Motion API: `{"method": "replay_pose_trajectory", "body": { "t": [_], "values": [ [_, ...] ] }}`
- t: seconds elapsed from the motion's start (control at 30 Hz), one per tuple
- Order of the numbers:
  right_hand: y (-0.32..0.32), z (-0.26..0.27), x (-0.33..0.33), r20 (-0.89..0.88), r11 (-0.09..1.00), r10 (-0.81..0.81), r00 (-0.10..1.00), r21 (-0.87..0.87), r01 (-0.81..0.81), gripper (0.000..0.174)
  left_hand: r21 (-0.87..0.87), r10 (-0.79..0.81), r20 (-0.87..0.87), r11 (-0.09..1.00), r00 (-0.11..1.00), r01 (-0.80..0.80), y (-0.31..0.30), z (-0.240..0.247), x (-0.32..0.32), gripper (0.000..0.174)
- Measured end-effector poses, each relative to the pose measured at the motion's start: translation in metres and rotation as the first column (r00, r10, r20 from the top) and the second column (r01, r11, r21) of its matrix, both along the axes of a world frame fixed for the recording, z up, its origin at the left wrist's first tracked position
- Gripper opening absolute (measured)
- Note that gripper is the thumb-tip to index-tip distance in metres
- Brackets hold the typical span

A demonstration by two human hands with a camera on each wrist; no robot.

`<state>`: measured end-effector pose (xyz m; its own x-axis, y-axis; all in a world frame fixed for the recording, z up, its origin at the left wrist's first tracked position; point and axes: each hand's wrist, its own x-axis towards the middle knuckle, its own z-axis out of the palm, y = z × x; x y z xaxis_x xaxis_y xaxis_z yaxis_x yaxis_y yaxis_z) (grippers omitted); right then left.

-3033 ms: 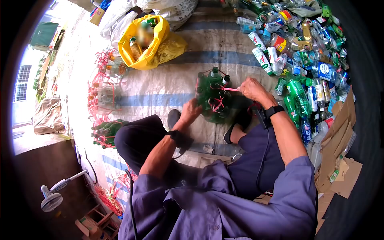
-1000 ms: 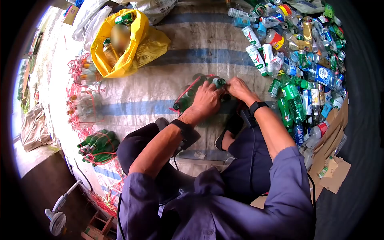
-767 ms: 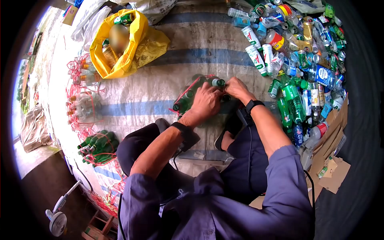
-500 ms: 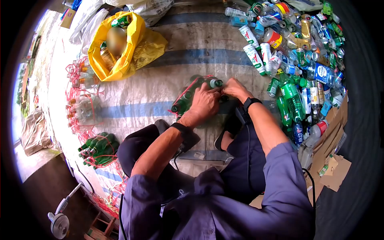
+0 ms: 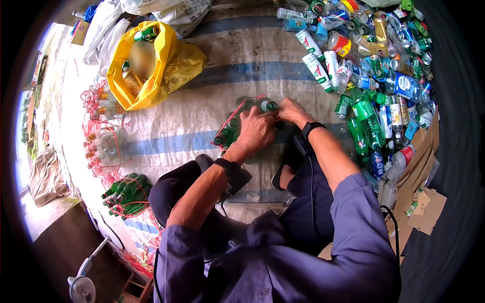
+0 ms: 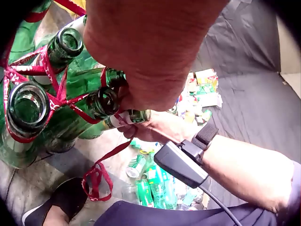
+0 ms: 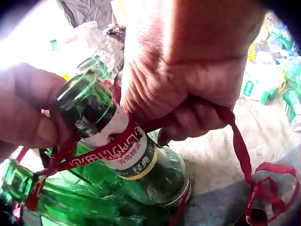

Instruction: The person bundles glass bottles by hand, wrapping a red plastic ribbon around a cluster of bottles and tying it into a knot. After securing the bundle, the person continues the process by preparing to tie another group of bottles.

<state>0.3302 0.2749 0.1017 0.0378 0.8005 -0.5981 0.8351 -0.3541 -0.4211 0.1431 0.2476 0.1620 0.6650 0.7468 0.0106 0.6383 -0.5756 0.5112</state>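
Red printed ribbon binds a bundle of green glass bottles [image 5: 230, 132], which leans with its necks toward me. My left hand [image 5: 257, 129] lies over the necks. In the right wrist view its thumb and finger grip the neck of a labelled green bottle [image 7: 164, 175], where the ribbon crosses. Close beside it, my right hand [image 5: 294, 112] has its fingers curled round the red ribbon [image 7: 241, 148], drawn tight across that bottle's label. The ribbon's loose end hangs in loops below the right hand in the left wrist view. The wrist hides most left fingers there.
A heap of cans and plastic bottles [image 5: 374, 101] lies to the right, with cardboard [image 5: 417, 182] nearer me. At left stand a yellow bag [image 5: 169, 65], tied clear bottles [image 5: 110, 146] and another green bundle [image 5: 129, 194]. A fan [image 5: 82, 289] is at lower left.
Three seconds ago the bundle stood more upright and my right hand pulled ribbon out sideways. Since then it has tilted and both hands have come together at the necks. The head view has shifted slightly.
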Motion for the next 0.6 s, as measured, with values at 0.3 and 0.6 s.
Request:
{"method": "replay_pose_trajectory", "body": {
  "t": [0.3,0.6],
  "values": [
    [0.004,0.009,-0.003,-0.040,0.991,0.132,0.990,0.029,-0.131,0.025,0.021,0.027,-0.026,0.999,0.999,-0.026,-0.001,0.015,0.003,0.026],
    [0.013,0.020,0.008,-0.213,0.971,0.239,0.947,0.057,-0.232,0.027,0.096,0.148,0.039,0.984,0.988,-0.151,-0.011,0.038,0.008,0.017]
  ]
}}
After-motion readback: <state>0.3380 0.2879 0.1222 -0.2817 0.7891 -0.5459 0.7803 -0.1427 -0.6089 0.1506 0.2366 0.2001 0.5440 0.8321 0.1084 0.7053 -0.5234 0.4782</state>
